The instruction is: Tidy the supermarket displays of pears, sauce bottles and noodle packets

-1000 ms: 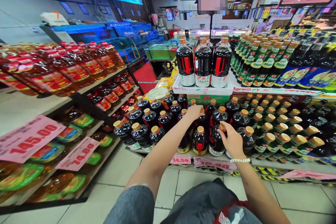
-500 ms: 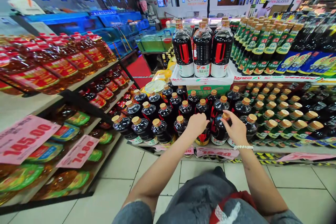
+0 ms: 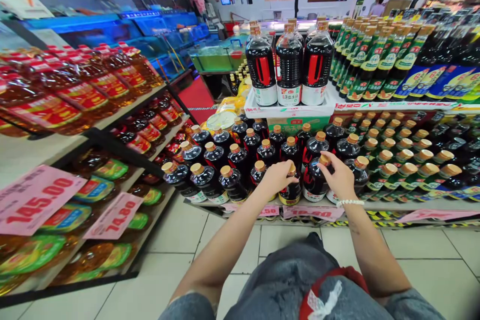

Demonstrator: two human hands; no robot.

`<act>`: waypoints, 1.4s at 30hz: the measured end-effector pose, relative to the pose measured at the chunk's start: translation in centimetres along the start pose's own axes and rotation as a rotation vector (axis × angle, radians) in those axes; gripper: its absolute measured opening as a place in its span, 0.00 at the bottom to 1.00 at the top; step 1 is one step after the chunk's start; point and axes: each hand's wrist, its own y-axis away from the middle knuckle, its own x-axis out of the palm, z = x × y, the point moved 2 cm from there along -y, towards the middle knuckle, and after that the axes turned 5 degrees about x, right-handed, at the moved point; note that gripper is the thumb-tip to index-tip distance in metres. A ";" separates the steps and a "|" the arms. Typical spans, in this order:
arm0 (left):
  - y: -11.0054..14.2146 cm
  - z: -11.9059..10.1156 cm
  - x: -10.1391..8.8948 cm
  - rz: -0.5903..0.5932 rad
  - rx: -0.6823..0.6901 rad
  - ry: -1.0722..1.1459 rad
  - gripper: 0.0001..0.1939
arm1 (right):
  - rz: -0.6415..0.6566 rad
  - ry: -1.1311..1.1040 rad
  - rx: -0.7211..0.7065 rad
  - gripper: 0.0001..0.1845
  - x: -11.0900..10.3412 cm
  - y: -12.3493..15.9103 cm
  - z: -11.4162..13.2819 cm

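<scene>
Both my hands reach down to the front row of dark soy sauce bottles with orange caps on the lower shelf. My left hand [image 3: 278, 178] is closed, its fingers around the cap of one soy sauce bottle [image 3: 290, 193], which stands upright with a gold band near its base. To its right, my right hand [image 3: 339, 176] pinches the cap of a neighbouring soy sauce bottle [image 3: 314, 182] between thumb and fingers. That bottle also stands on the shelf. Part of each cap is hidden by my fingers.
More soy sauce bottles [image 3: 228, 180] fill the rows to the left and behind. Large bottles [image 3: 288, 67] stand on a white ledge above. Green-labelled bottles [image 3: 390, 72] are at right. Oil jugs [image 3: 86, 80] and price signs [image 3: 39, 197] line the left shelving.
My left hand has shifted slightly left, showing more of the cap under its fingers. My right hand stays at its bottle's cap. The camera view has moved a little.
</scene>
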 end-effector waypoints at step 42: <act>4.1 3.1 0.4 -0.385 -0.593 -0.131 0.21 | 0.291 0.538 -0.429 0.12 8.3 -1.3 9.4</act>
